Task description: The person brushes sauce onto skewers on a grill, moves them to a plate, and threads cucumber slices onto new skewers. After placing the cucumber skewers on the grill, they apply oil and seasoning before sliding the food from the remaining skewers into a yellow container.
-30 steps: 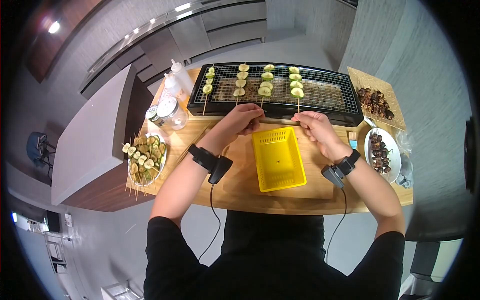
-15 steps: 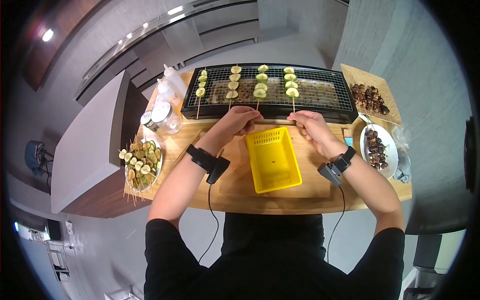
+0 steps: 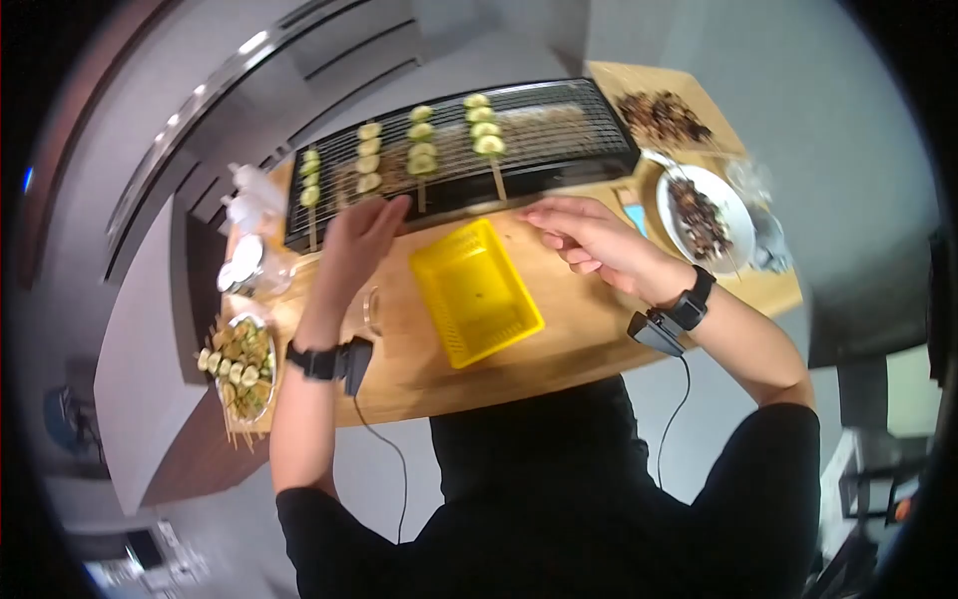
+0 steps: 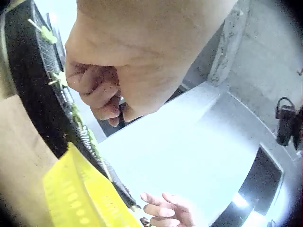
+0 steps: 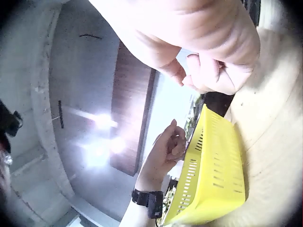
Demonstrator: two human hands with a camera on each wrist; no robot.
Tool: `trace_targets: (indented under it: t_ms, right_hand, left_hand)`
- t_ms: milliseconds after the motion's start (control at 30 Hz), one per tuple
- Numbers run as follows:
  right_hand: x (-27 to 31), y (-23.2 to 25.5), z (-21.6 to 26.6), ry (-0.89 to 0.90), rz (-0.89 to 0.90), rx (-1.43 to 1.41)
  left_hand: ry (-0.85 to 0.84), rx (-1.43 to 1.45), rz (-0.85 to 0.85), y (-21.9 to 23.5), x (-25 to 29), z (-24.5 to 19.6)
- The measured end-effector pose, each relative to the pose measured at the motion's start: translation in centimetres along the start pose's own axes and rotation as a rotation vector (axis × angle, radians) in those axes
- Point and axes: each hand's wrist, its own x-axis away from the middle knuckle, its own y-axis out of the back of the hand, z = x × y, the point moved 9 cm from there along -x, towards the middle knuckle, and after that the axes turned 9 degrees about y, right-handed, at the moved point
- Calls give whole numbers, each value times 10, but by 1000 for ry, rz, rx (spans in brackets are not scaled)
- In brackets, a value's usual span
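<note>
In the head view my left hand (image 3: 357, 245), blurred, hovers left of the yellow basket (image 3: 479, 290) with fingers loosely bent; nothing shows in them. My right hand (image 3: 599, 240) hangs beyond the basket's right side, fingers relaxed and empty. Behind both stands a black grill (image 3: 559, 177) bearing several skewers of green and pale slices (image 3: 423, 158), their stick ends toward me. The left wrist view shows my left hand (image 4: 137, 52) close up, thumb near bent fingers. In the right wrist view my right hand (image 5: 203, 42) is above the basket (image 5: 225, 165), fingers bent.
At left are a plate of sliced skewers (image 3: 244, 374), a jar (image 3: 269, 270) and white bottles (image 3: 257, 188). Dark skewers lie on a board (image 3: 723, 115) and a white plate (image 3: 736, 215) at right, with a blue-handled brush (image 3: 636, 215) beside them.
The head view has turned, shifting the grill and basket left and tilting them. My hands have moved farther apart, the left swinging away from the grill's front edge, and their fingertips look looser.
</note>
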Motion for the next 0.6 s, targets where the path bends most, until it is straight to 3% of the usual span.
trace_targets:
  t_ms: [33, 133, 233, 300, 367, 467, 600]
  right_hand:
    - [15, 3, 6, 18, -12, 44]
    - [60, 26, 32, 341, -13, 338]
    - [119, 71, 52, 566, -290, 522]
    - [156, 115, 50, 650, -556, 541]
    - [188, 156, 44, 555, -760, 673]
    - [225, 203, 29, 396, -961, 911]
    - [237, 238, -8, 319, -1005, 977]
  left_hand:
    - [-55, 21, 12, 0, 15, -25]
    - [-69, 247, 163, -32, 53, -61]
    - [-62, 417, 395, -90, 106, -103]
    - [42, 388, 721, -135, 136, -135]
    - [66, 568, 1002, -195, 155, -135]
    - [208, 721, 1194, -262, 167, -137]
    - [447, 847, 1230, -332, 162, -128]
